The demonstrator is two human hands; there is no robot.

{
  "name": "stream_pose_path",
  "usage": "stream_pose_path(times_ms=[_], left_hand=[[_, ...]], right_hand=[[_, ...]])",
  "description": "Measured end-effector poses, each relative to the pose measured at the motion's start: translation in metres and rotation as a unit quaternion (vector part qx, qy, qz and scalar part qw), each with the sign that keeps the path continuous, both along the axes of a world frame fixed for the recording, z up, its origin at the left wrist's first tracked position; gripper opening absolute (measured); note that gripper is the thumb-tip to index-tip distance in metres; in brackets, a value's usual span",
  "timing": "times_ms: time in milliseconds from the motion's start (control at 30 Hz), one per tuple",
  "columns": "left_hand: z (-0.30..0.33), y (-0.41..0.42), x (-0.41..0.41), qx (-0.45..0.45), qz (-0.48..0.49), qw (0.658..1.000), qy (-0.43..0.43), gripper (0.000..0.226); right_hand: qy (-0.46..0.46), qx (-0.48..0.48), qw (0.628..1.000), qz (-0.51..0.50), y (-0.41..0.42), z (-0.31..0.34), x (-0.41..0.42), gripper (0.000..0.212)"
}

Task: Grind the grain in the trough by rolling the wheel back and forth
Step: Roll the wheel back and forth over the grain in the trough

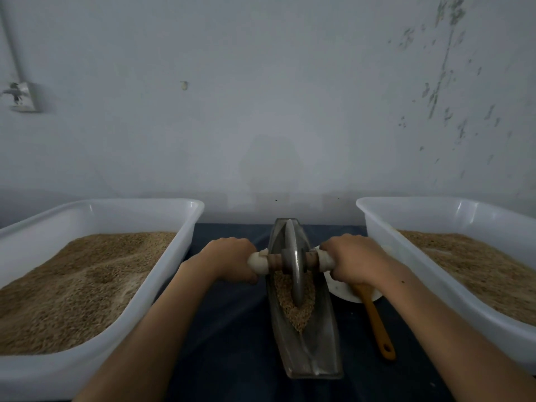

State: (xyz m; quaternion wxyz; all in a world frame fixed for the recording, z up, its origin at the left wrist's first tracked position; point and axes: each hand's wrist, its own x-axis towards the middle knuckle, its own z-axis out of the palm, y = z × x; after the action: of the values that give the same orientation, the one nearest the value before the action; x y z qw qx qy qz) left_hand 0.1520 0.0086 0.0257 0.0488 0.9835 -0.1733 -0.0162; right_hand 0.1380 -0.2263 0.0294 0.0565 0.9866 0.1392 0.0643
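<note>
A long boat-shaped metal trough [324, 343] lies lengthwise on the dark cloth in front of me. Brown grain [290, 306] fills its middle and near part. A grey metal wheel [294, 265] stands upright in the trough, its lower rim sunk in the grain. A wooden axle with white-wrapped ends [261, 261] runs through the wheel. My left hand [229, 258] grips the left end of the axle. My right hand [355, 258] grips the right end.
Two white plastic tubs of grain flank the trough, the left tub [162, 274] and the right tub [385, 236]. A white dish [342, 290] with an orange-handled spoon [377, 326] lies right of the trough. A pale wall rises just behind.
</note>
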Motion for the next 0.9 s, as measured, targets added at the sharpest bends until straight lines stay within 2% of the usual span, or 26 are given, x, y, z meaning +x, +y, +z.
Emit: stream_pose_path(times_ms=[67,133,333,433,533,633,733,833,900], left_hand=[[0.001,0.001,-0.001,-0.012,0.002,1.000,0.026,0.027],[-0.002,0.001,0.000,-0.016,0.004,1.000,0.010,0.025],[-0.016,-0.003,0.007,0.020,0.023,0.980,-0.194,0.020],[-0.019,-0.005,0.009,0.024,0.019,0.971,-0.236,0.020],[-0.017,-0.004,0.009,0.030,0.013,0.977,-0.212,0.018],[-0.010,-0.001,0.007,0.026,-0.001,0.993,-0.119,0.018],[-0.005,0.002,0.005,0.009,-0.006,0.999,-0.041,0.021],[-0.006,0.002,0.006,0.007,-0.003,0.999,-0.036,0.022],[-0.009,0.001,0.007,0.012,0.001,0.997,-0.074,0.021]], right_hand=[[-0.007,-0.004,1.000,0.000,0.002,0.000,-0.001,0.025],[-0.039,0.003,0.999,0.007,0.003,-0.003,0.000,0.013],[-0.131,0.052,0.990,0.005,0.002,-0.017,0.006,0.014],[-0.155,0.059,0.986,0.006,0.000,-0.022,0.008,0.008],[-0.116,0.058,0.991,0.005,-0.001,-0.017,0.007,0.010],[-0.067,0.043,0.997,0.009,-0.002,-0.009,0.004,0.011],[-0.022,0.018,1.000,0.006,-0.001,-0.002,0.002,0.021],[-0.032,0.008,0.999,0.009,0.001,-0.002,0.002,0.020],[-0.061,0.018,0.998,0.015,0.000,-0.006,0.003,0.012]])
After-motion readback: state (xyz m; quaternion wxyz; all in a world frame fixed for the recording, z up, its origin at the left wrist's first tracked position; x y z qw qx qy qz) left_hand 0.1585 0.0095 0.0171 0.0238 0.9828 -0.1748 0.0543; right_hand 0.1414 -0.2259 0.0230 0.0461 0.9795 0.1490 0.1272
